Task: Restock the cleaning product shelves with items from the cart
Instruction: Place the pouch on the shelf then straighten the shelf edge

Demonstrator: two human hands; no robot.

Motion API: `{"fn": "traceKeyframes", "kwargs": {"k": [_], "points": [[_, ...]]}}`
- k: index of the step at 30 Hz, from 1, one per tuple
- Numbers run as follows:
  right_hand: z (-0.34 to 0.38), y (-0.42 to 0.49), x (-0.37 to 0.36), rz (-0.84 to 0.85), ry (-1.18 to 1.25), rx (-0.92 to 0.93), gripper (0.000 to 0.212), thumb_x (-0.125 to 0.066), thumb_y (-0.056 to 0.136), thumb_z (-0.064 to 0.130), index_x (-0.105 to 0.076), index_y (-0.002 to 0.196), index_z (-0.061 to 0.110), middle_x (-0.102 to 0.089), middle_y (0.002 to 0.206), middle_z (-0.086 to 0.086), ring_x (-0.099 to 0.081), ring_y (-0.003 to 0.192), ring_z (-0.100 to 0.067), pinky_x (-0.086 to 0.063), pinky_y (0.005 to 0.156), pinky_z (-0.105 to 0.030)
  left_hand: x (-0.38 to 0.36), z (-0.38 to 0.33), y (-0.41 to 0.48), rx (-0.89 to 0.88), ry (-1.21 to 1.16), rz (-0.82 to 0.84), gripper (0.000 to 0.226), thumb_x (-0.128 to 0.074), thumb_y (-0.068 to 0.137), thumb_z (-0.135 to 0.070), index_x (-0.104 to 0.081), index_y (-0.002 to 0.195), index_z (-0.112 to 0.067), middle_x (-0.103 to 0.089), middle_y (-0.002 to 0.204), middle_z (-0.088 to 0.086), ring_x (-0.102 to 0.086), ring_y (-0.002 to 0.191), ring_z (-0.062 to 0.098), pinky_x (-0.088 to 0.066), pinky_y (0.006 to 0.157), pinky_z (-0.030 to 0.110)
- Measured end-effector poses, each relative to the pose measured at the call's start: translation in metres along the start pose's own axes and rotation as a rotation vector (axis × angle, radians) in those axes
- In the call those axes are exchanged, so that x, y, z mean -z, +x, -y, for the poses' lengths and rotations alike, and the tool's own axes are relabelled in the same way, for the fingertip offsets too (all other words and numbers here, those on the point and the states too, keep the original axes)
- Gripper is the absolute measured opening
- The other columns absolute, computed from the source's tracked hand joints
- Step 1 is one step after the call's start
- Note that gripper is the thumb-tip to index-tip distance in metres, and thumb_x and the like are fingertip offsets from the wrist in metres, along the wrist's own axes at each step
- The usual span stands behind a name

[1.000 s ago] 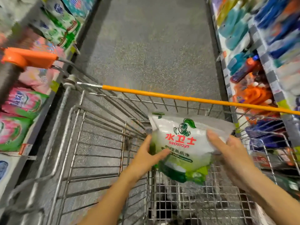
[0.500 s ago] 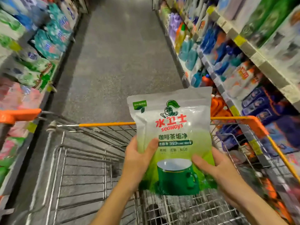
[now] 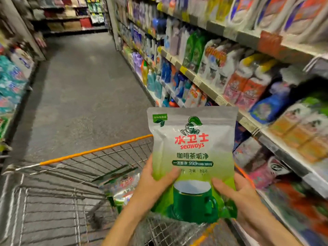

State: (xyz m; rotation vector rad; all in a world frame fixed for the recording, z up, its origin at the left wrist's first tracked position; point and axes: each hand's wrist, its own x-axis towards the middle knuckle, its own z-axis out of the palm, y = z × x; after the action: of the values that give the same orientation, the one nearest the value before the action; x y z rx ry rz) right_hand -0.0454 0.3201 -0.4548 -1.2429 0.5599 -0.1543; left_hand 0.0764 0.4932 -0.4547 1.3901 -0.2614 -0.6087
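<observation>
My left hand [image 3: 150, 185]: gripping the pouch's [image 3: 193, 157] lower left edge, thumb across the front.
My right hand [image 3: 239, 194]: gripping its lower right edge above the cart [image 3: 95, 151].

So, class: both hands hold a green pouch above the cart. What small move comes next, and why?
Probably swing the pouch right toward the shelves: the left hand and right hand grip its lower part, it is upright and clear of the cart.
</observation>
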Motion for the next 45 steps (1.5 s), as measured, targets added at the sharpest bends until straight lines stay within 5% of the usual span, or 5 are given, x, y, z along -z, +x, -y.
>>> {"fn": "traceKeyframes", "kwargs": {"k": [15,19,28,36,45], "points": [[0.051,-0.226,0.171,-0.395,0.141,0.296,0.083,-0.095,0.037,0.045,-0.070,0.107,0.008,-0.072,0.109,-0.016,-0.070,0.095,-0.033,-0.060,0.073,-0.041,-0.247,-0.013,-0.086,-0.120,0.082,0.500,0.053,-0.073,0.066,-0.031,-0.054,0.116,-0.031,-0.074,0.100,-0.012,-0.070,0.093,0.008,-0.054,0.072,0.018],[0.072,-0.265,0.200,-0.561,0.225,0.356,0.045,-0.076,0.068,0.017,-0.066,0.111,0.003,-0.074,0.102,-0.014,-0.073,0.086,-0.026,-0.058,0.060,-0.030,-0.311,-0.022,-0.089,-0.150,0.118,0.686,0.051,-0.071,0.068,-0.036,-0.052,0.115,-0.033,-0.072,0.097,-0.020,-0.069,0.092,0.001,-0.052,0.072,0.015],[0.136,-0.289,0.275,-0.985,0.038,0.549,0.095,-0.089,0.034,0.064,-0.065,0.113,0.018,-0.074,0.104,0.001,-0.071,0.098,-0.017,-0.057,0.075,-0.026,-0.457,-0.059,-0.059,-0.351,0.174,0.902,0.048,-0.081,0.069,-0.048,-0.060,0.108,-0.032,-0.072,0.105,-0.011,-0.068,0.098,0.009,-0.055,0.081,0.024],[0.203,-0.264,0.301,-1.255,-0.271,0.791,0.088,-0.090,0.049,0.018,-0.048,0.125,0.031,-0.067,0.108,0.024,-0.064,0.097,0.006,-0.050,0.072,-0.008,-0.548,-0.104,-0.026,-0.521,0.050,1.042,0.040,-0.073,0.079,-0.028,-0.057,0.115,-0.019,-0.070,0.106,-0.004,-0.067,0.100,0.011,-0.054,0.081,0.025],[0.234,-0.244,0.318,-1.699,-0.684,0.731,0.076,-0.085,0.061,0.043,-0.041,0.123,0.044,-0.058,0.105,0.028,-0.061,0.102,-0.011,-0.052,0.089,-0.041,-0.609,-0.119,0.008,-0.796,0.290,0.997,0.049,-0.059,0.071,-0.061,-0.051,0.114,-0.039,-0.053,0.117,-0.007,-0.047,0.118,0.018,-0.044,0.099,0.041]]}}
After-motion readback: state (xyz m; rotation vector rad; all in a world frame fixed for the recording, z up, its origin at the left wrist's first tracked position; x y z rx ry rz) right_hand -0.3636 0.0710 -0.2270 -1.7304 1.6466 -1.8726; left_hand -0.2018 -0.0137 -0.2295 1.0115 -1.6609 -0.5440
